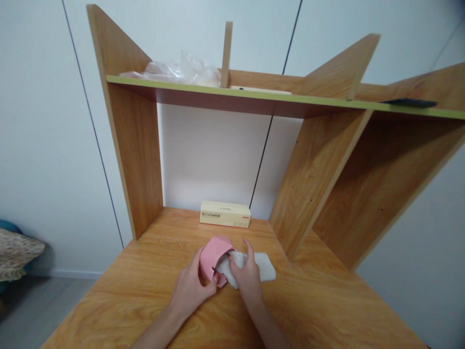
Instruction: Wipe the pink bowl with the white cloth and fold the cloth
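My left hand (pixel 194 285) grips a pink container (pixel 215 253) by its left side, fingers behind it and thumb at its lower edge. The container is tilted, with its opening facing right and a notch in its rim. At that opening, my right hand (pixel 247 274) holds a crumpled white cloth (pixel 225 268), part of it inside the container. One finger of this hand points up, off the cloth. Just right of my right hand, a flat white piece (pixel 266 266) lies on the wooden desk (pixel 312 310); whether it joins the cloth is hidden.
A cream-coloured oblong box (pixel 225 214) stands at the back of the desk, near the wall. Wooden uprights (pixel 308 179) rise on both sides and carry a shelf (pixel 232 99). Clear plastic bags (pixel 181 71) lie on it. Patterned fabric (pixel 18 252) shows at far left.
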Action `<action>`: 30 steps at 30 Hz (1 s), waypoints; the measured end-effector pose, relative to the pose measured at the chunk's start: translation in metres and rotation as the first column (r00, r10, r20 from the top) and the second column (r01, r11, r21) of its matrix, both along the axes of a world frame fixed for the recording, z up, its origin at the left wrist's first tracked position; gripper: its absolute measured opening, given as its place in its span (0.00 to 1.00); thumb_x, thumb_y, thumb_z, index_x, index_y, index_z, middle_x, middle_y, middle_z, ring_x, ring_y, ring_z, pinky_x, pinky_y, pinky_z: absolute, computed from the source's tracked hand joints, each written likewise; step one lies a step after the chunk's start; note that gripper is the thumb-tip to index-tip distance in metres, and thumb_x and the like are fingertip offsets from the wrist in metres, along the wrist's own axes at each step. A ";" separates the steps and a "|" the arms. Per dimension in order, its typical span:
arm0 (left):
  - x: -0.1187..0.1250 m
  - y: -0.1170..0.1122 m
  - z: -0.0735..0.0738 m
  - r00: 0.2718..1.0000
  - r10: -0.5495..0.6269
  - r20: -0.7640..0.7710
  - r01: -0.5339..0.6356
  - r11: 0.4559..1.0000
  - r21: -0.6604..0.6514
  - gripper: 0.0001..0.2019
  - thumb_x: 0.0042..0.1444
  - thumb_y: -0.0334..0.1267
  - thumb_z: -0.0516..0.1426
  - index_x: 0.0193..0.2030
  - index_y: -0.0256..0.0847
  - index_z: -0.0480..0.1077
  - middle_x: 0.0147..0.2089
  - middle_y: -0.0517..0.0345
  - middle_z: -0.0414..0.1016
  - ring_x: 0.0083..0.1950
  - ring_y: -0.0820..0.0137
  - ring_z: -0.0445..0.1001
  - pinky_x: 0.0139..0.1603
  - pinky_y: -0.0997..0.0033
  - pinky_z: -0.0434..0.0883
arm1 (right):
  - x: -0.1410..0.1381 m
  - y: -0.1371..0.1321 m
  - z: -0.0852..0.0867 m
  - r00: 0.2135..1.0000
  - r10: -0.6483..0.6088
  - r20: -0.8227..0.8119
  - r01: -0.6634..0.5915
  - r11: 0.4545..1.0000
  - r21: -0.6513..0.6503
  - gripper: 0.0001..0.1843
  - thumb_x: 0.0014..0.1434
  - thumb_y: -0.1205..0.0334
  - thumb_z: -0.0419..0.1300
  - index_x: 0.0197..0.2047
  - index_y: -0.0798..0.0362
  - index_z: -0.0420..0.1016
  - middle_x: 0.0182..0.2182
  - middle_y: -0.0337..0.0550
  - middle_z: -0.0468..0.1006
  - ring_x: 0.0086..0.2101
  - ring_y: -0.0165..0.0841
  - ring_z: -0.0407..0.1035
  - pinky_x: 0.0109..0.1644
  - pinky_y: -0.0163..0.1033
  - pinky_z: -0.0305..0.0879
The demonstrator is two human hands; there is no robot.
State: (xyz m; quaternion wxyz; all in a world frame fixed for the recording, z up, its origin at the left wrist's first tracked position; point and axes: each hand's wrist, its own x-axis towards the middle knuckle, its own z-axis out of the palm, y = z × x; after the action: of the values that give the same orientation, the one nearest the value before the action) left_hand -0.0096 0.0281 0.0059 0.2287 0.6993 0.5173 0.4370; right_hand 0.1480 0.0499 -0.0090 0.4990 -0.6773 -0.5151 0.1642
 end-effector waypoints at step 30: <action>0.003 -0.001 -0.003 0.997 -0.054 0.046 0.052 0.998 0.029 0.30 0.43 0.40 0.58 0.55 0.39 0.56 0.41 0.50 0.73 0.37 0.61 0.73 0.37 0.65 0.70 | 0.002 -0.004 0.003 0.992 -0.014 0.128 0.014 1.000 -0.001 0.27 0.47 0.57 0.54 0.51 0.56 0.62 0.19 0.39 0.71 0.22 0.37 0.68 0.26 0.36 0.60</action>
State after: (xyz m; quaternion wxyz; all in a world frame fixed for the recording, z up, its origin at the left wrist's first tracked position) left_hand -0.0069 0.0270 0.0031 0.2426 0.7054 0.4868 0.4544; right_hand 0.1501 0.0464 -0.0060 0.4654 -0.6906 -0.5411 0.1174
